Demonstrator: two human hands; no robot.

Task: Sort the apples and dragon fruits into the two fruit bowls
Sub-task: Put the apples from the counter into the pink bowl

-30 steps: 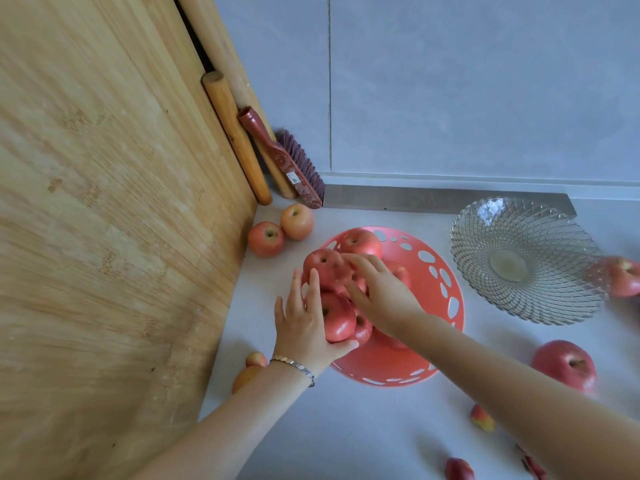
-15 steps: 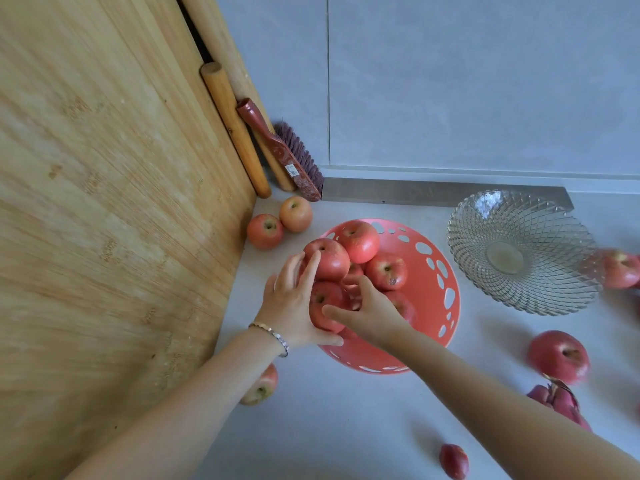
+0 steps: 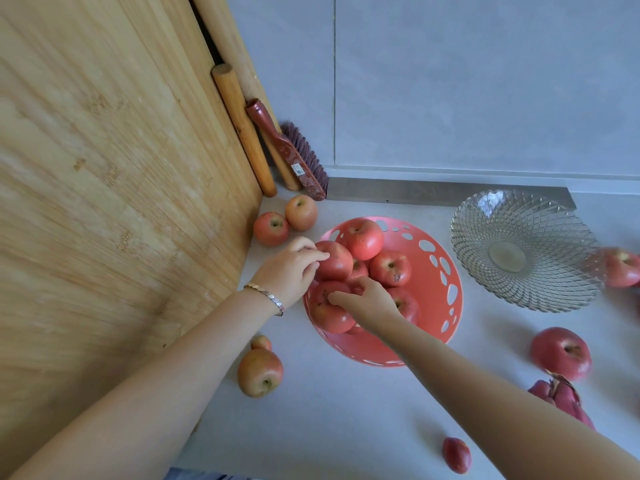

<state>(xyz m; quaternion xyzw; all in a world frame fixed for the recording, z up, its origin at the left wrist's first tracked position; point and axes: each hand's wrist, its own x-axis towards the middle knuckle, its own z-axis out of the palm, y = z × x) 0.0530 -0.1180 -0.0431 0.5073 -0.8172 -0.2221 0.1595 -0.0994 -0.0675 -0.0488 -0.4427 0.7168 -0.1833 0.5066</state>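
A red perforated bowl (image 3: 446, 271) holds several red apples. My left hand (image 3: 289, 270), with a bracelet on its wrist, curls its fingers onto the upper-left apple (image 3: 337, 263) in the bowl. My right hand (image 3: 369, 301) reaches in from the lower right and grips the front apple (image 3: 327, 311) at the bowl's near-left rim. To the right stands a clear glass bowl (image 3: 485, 211) with nothing in it. A dragon fruit (image 3: 561, 398) lies at the right, partly hidden by my right forearm.
Loose apples lie on the grey counter: two (image 3: 271, 228) (image 3: 300, 212) by the wooden board, one (image 3: 259, 372) near my left forearm, one (image 3: 561, 353) at the right, one (image 3: 621, 266) behind the glass bowl. A large wooden board (image 3: 104, 202), rolling pins and a brush (image 3: 298, 161) stand at the left.
My left hand has shifted from the front apple up to the upper-left apple. My right hand has slid toward the front apple. The view has tilted, showing more counter.
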